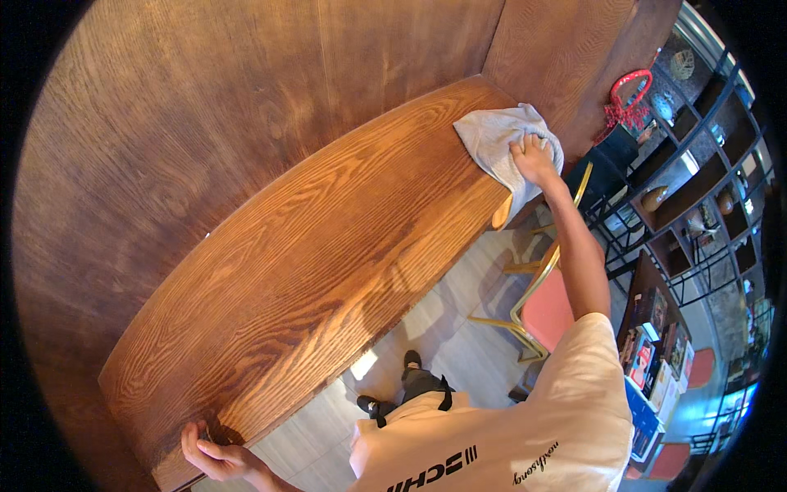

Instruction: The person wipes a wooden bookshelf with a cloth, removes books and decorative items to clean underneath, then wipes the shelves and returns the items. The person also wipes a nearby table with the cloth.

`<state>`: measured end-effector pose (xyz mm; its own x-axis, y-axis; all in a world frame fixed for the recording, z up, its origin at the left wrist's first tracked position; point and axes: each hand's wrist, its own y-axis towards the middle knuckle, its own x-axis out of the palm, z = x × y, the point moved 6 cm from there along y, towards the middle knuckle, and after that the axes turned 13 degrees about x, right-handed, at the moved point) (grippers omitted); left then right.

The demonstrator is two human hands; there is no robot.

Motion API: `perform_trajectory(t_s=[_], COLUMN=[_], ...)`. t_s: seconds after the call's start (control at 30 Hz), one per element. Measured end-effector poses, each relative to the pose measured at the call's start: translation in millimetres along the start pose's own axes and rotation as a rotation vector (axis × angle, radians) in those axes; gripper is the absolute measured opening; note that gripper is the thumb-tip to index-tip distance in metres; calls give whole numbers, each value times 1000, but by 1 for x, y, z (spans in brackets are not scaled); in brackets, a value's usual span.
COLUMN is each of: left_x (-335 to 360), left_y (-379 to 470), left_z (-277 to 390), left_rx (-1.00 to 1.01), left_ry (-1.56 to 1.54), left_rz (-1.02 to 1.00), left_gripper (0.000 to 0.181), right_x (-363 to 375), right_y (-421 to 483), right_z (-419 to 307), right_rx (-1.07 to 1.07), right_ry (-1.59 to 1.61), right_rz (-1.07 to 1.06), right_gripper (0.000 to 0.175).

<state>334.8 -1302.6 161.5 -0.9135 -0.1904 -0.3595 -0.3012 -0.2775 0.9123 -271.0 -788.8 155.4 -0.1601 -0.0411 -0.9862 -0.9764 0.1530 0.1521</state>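
A long board of grained brown wood [320,264], a bench seat or shelf, stretches before me from lower left to upper right. At its far right end my right hand [533,160] presses on a crumpled grey cloth [492,138]. The cloth covers that corner, and part of it hangs over the front edge. My left hand [215,454] is at the board's near left end, its fingers loosely bent and partly apart. It holds nothing that I can see, and whether it touches the wood is unclear.
A wooden panel [258,111] rises behind the board, and another panel [553,55] closes its right end. A gold-framed chair [547,307] with a pink seat stands by my right arm. Farther right are books [652,363] on a table and a dark shelving unit [707,178].
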Motion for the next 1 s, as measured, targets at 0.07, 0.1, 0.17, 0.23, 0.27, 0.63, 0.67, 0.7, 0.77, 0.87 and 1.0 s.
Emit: perform_trajectory(t_s=[0.07, 0.1, 0.17, 0.23, 0.27, 0.63, 0.67, 0.7, 0.77, 0.87, 1.0], left_x=[0, 0, -2, 1, 2, 10, 9, 8, 7, 10, 5], left_y=[-4, -6, -8, -7, -2, 21, 20, 18, 17, 15, 12], left_z=[-5, -8, -14, -14, -8, 25, 23, 23, 22, 18, 13], left_rx=[-5, -18, -97, -139, -59, 3, -8, -4, 10, -42, 25], left_ry=[31, 39, -28, -61, 60, -4, -58, -23, 41, -35, -6], left_rz=[-1, -5, 55, 66, 7, 201, 226, 240, 267, 297, 308], left_gripper=[30, 29, 31, 31, 37, 34, 34, 33, 33, 32, 33], right_x=[0, 0, 2, 3, 5, -9, -10, -7, 1, 21, 41], right_y=[20, 32, 56, 75, 81, 68, 70, 72, 87, 127, 200], right_z=[7, 8, 13, 16, 17, 8, 4, 0, -11, -40, -93], right_rx=[-33, -50, -91, -132, -156, -270, -288, -304, -330, -338, -360], right_ry=[-43, -28, -29, 28, 19, 213, 223, 233, 215, 236, 108], right_rz=[-66, -80, -95, -94, -98, 46, 46, 42, -3, -42, -43], right_gripper=[78, 77, 77, 75, 74, 58, 58, 58, 61, 65, 71])
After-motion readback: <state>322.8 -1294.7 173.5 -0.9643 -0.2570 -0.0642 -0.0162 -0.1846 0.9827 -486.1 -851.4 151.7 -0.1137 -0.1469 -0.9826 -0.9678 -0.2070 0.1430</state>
